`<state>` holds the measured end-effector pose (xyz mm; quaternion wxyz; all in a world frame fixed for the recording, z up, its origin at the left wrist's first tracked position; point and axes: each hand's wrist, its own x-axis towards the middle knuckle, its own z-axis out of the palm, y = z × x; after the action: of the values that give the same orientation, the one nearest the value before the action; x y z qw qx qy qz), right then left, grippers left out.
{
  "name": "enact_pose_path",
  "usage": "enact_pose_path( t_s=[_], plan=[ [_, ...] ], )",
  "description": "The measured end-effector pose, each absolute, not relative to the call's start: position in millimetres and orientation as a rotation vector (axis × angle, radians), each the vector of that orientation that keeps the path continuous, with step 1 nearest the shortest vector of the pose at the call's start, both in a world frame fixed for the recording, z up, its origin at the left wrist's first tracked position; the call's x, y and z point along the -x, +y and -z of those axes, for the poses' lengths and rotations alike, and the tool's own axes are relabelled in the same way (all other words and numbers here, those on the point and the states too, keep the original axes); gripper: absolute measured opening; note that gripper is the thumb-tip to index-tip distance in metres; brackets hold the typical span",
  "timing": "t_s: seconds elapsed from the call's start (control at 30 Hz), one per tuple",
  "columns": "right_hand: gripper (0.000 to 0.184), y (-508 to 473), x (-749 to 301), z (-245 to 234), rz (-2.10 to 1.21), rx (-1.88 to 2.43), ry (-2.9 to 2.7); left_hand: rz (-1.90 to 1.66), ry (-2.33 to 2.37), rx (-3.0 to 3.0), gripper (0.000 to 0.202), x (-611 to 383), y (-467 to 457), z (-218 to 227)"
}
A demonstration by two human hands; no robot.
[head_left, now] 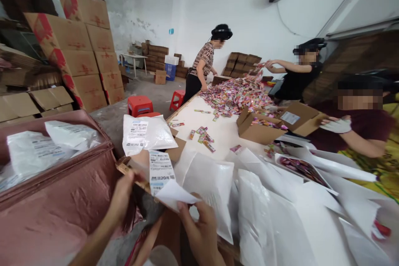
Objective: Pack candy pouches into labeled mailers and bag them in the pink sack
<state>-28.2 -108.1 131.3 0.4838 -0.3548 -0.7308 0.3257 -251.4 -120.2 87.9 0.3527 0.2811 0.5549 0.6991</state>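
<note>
My right hand [199, 226] pinches the folded white end of a strip of printed shipping labels [160, 170] between thumb and fingers. The printed side faces up, and the strip lies over the table's front edge. My left hand [126, 187] is beside that edge, left of the strip, its fingers curled together and slightly blurred; what they hold, if anything, is hidden. Just beyond the labels, a filled white mailer bag [148, 134] with a label lies on a piece of cardboard [176, 146]. Another plump white mailer bag [204, 189] rests right of the strip.
More white bags [257, 216] cover the table's right front. A large heap of small colourful packets [240, 93] lies farther back near an open carton [260, 131]. At left stands a pink-lined bin [56, 208] of filled bags. Three people work around the table.
</note>
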Motion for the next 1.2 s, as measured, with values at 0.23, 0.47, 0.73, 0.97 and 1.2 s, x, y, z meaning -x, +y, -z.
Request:
enact_pose_path(
  t_s=[0.23, 0.47, 0.73, 0.97, 1.2],
  plan=[
    [0.018, -110.0, 28.9, -148.4, -1.153, 0.912, -1.605, -1.392, 1.123, -0.955, 0.026, 192.3, -179.0, -77.1],
    [0.024, 3.0, -8.0, -199.3, -0.549, 0.880, -1.265, -1.319, 1.052, -0.773, 0.031, 246.0, -192.6, -63.3],
    [0.039, 27.9, -17.4, -155.1, -0.113, 0.611, -2.926, -1.583, 1.099, -0.320, 0.033, 253.3, -193.5, -108.4],
    [0.046, 17.8, 7.0, -151.9, -0.338, 1.059, -3.017, -1.632, 1.090, -0.336, 0.034, 247.7, -174.2, -132.1],
    [0.106, 10.1, 9.9, -128.2, -0.388, 1.136, -3.018, -1.745, 1.032, -0.397, 0.033, 245.2, -134.8, -172.8]
  ],
)
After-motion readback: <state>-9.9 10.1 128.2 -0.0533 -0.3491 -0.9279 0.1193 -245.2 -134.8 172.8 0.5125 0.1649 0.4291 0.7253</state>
